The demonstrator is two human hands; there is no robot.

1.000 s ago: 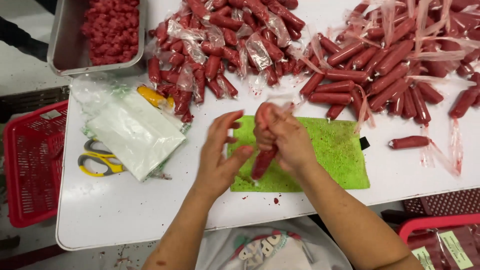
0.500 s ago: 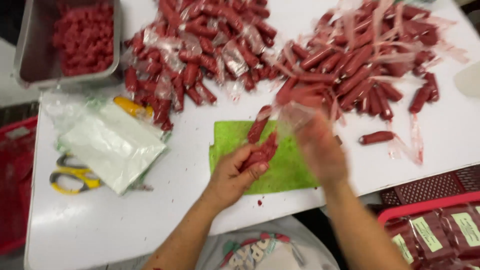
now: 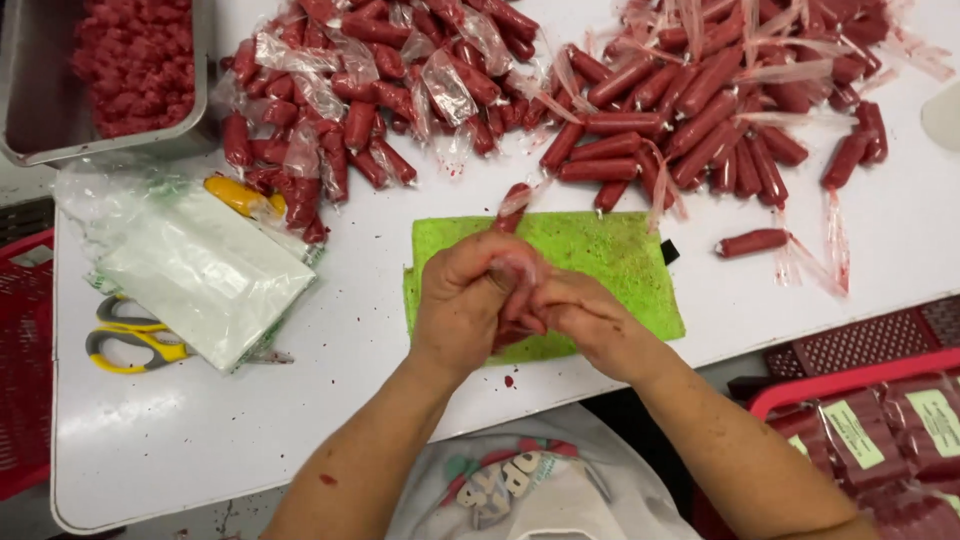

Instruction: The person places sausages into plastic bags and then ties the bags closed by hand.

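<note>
Since a moment ago, your right hand (image 3: 585, 320) has come back from the heap and closed in against your left hand (image 3: 470, 295). Both now meet at the centre of the frame, over the green mat (image 3: 620, 265). Between them you grip one red sausage (image 3: 510, 325): your left hand curls around it from above, your right pinches it from the side, and only a dark red strip shows between your fingers. A second sausage with a clear wrapper tail (image 3: 513, 205) lies at the mat's upper edge, just above your knuckles. Judging from this, you are working the piece in hand rather than fetching another.

At the upper left of the frame, the metal tray (image 3: 30, 120) holds a mass of small red pieces, heaped toward its right side. Left of centre, a clear plastic bag (image 3: 195, 265) lies flat, with something white inside and a yellow object (image 3: 235, 195) at its top edge. Yellow-handled scissors (image 3: 135, 340) lie partly under its lower left corner. At the lower right, a red crate (image 3: 830, 385) holds packed, labelled sausage packs. Another red crate (image 3: 25, 350) sits at the left edge; you cannot tell what it holds. Loose sausages in clear wrappers (image 3: 690, 110) spread along the top of the white table (image 3: 350, 400).
</note>
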